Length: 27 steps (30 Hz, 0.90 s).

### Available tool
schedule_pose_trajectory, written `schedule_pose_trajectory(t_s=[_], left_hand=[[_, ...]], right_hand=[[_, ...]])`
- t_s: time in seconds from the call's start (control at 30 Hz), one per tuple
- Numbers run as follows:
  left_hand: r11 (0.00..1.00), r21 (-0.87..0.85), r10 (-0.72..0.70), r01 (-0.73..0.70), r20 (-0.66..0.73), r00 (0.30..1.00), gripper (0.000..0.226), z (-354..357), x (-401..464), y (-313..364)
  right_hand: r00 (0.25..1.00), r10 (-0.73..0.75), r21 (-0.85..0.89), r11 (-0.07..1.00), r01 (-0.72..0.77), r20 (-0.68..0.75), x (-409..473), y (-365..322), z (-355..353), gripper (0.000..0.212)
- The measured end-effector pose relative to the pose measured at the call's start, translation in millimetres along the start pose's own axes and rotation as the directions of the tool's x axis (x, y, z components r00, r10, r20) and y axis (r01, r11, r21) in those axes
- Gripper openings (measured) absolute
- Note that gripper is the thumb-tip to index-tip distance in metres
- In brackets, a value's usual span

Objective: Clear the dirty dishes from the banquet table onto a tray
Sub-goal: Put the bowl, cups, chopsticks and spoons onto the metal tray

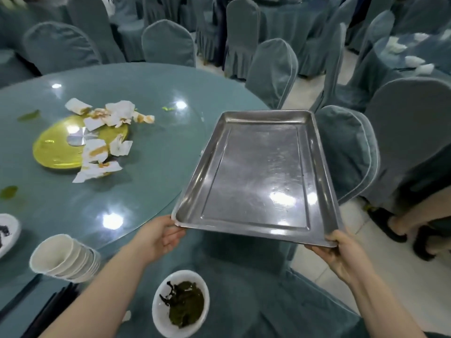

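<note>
Blue-grey covered chairs (168,42) crowd cloth-draped round tables (415,52) on a pale tiled floor (305,93).

The tray (258,176) sits at three o'clock, over the table's (146,167) edge. Stacked bowls (64,258) lie at eight o'clock, a bowl (180,303) at six, crumpled napkins (105,132) at ten.

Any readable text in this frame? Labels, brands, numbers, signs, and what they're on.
None readable.
Metal tray, held by left hand and right hand: bare steel, no stamp or label visible.
Stacked white bowls and bowl of greens: no print visible.
Soiled napkins on the table: only stains, no lettering.
</note>
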<state>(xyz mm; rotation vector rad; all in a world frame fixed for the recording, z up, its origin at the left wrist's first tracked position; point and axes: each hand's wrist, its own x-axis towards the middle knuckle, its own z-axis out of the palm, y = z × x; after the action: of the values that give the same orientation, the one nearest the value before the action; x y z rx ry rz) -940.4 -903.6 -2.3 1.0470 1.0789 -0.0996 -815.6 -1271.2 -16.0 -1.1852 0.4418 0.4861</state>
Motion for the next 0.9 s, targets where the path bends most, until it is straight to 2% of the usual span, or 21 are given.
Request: schedule_pose_trajectory(t_s=[0.17,0.3,0.47,0.63,0.8,0.9], left_hand=[[0.999,-0.001,0.033,-0.033,0.000,0.999,0.017,10,9,2],[1.000,0.009,-0.012,0.012,0.015,1.000,0.018,14,16,-9],[0.998,0.018,-0.061,0.062,-0.019,0.998,0.020,17,21,-22],[0.997,0.034,-0.068,0.072,-0.099,0.993,0.014,7,23,-30],[0.998,0.010,-0.057,0.059,-0.099,0.993,0.008,-1,20,-37],[0.999,-0.022,-0.026,0.025,-0.071,0.997,0.017,-5,13,-39]], right_hand=[[0.995,0.072,0.005,0.997,-0.072,-0.064,29,17,-9,0.073],[0.990,0.083,-0.021,0.996,-0.085,-0.112,43,32,-17,0.078],[0.985,0.079,-0.073,0.993,-0.091,-0.155,48,46,-21,0.065],[0.990,0.110,-0.242,0.962,-0.128,-0.086,37,63,-17,0.060],[0.994,0.073,-0.315,0.944,-0.094,-0.079,33,69,-14,0.049],[0.994,0.067,-0.321,0.942,-0.093,-0.091,26,75,-15,0.033]])
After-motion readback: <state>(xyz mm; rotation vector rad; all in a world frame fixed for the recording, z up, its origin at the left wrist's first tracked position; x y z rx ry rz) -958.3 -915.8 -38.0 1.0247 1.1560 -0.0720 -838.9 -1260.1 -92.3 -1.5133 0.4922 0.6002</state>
